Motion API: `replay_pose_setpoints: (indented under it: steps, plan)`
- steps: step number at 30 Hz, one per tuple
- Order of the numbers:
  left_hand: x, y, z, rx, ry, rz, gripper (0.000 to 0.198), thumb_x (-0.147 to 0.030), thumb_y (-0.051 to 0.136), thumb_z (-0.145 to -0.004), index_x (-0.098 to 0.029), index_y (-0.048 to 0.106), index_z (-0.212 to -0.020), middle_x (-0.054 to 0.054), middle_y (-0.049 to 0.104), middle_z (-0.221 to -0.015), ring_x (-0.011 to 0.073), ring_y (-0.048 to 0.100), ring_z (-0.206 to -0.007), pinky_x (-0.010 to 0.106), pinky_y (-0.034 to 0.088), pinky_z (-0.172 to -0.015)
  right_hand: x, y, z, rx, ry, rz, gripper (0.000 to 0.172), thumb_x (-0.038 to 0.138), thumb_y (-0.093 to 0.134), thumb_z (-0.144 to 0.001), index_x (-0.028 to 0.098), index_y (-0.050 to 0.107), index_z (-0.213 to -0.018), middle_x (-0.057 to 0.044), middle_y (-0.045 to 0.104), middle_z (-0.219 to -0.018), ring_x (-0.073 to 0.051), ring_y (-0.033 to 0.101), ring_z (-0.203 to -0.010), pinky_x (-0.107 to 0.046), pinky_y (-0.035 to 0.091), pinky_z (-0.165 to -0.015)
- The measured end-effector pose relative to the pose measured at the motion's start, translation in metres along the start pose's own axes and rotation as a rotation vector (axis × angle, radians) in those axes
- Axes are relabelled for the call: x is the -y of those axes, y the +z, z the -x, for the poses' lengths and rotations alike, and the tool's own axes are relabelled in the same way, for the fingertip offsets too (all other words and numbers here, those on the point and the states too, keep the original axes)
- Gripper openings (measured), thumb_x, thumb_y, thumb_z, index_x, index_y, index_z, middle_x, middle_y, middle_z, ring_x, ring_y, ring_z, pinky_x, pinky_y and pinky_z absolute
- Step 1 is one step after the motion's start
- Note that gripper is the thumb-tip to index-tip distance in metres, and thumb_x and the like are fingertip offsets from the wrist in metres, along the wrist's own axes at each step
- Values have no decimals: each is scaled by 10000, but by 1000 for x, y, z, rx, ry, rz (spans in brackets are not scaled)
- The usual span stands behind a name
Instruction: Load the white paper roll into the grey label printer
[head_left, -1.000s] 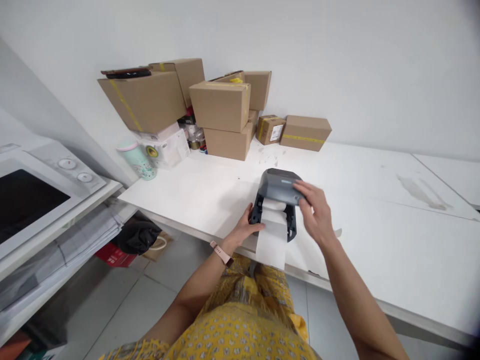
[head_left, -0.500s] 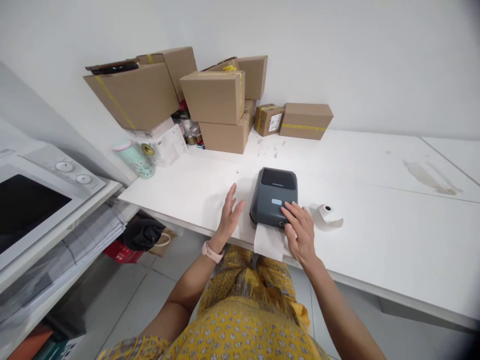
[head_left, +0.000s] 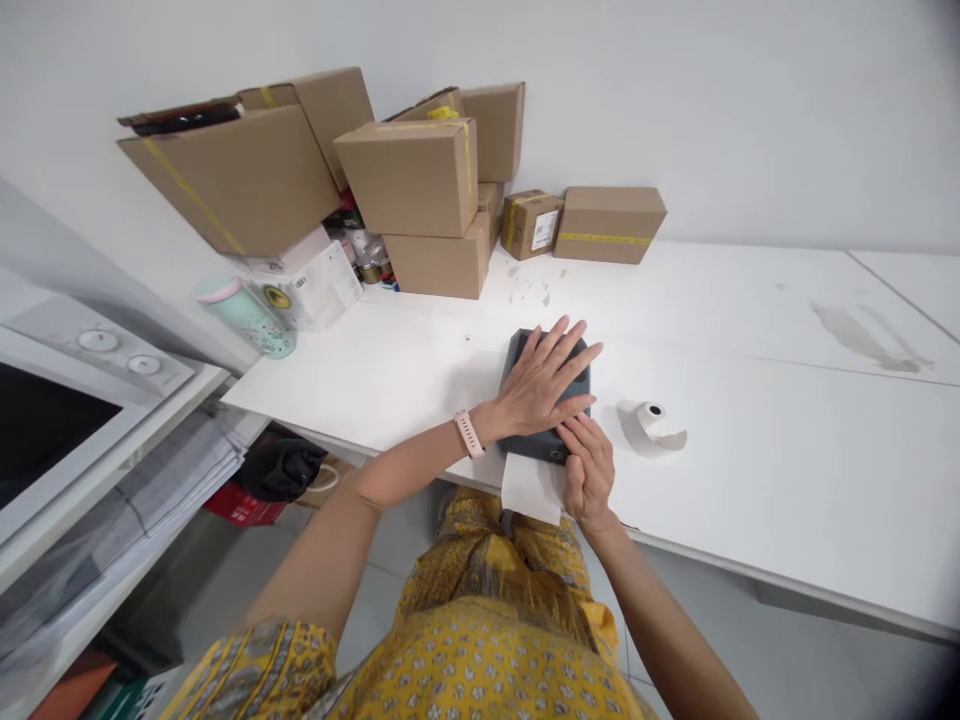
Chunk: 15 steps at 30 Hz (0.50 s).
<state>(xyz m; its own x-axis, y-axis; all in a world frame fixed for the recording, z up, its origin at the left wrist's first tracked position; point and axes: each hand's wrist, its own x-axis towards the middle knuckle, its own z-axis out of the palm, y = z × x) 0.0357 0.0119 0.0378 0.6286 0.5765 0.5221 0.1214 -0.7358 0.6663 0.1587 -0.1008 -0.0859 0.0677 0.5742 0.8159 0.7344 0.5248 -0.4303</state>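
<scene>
A dark grey label printer [head_left: 529, 443] sits near the front edge of the white table [head_left: 750, 440], its lid down. My left hand [head_left: 541, 382] lies flat on top of the lid, fingers spread. My right hand [head_left: 589, 472] rests at the printer's front right corner, fingers curled against it beside the strip of white paper [head_left: 529, 488] that hangs out of the slot over the table edge. A nearly spent paper roll [head_left: 651, 422] lies on the table just right of the printer.
Several cardboard boxes [head_left: 409, 180] are stacked at the back left against the wall, with a mint-green bottle [head_left: 244, 315] and a white carton beside them. A white microwave [head_left: 60, 400] stands on a shelf at left. Stains mark the table at right.
The printer's lid went from raised to shut. My left hand moved from the printer's left side onto the lid; my right hand slid to the front corner. The small roll came into view.
</scene>
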Motion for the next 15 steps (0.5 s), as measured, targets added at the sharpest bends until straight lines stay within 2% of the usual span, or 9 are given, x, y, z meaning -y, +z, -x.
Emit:
replay_pose_setpoints:
  steps: [4, 10, 15]
  plan:
    - [4, 3, 1, 33, -51, -34, 589, -516, 538, -908, -263, 507, -1439, 70, 334, -1616, 343, 103, -1549, 565, 35, -1239, -2, 3, 4, -46, 2, -28, 516, 207, 374, -954, 288, 541, -1435, -74, 651, -1358, -307, 529, -1355, -601, 448, -1090]
    - [6, 9, 4, 40, -120, -58, 584, -511, 545, -910, -271, 504, -1440, 66, 353, -1605, 359, 119, -1545, 608, 50, -1232, -5, 6, 15, -44, 80, -27, 519, 231, 354, -949, 337, 565, -1411, -46, 693, -1291, -322, 563, -1320, -637, 453, -1078]
    - [11, 8, -2, -25, -84, -137, 529, -493, 517, -931, -238, 537, -1395, 103, 426, -1554, 343, 200, -1527, 584, 26, -1245, -7, 10, 15, -84, 60, -57, 522, 221, 349, -947, 345, 574, -1402, -43, 708, -1261, -322, 584, -1294, -637, 466, -1057]
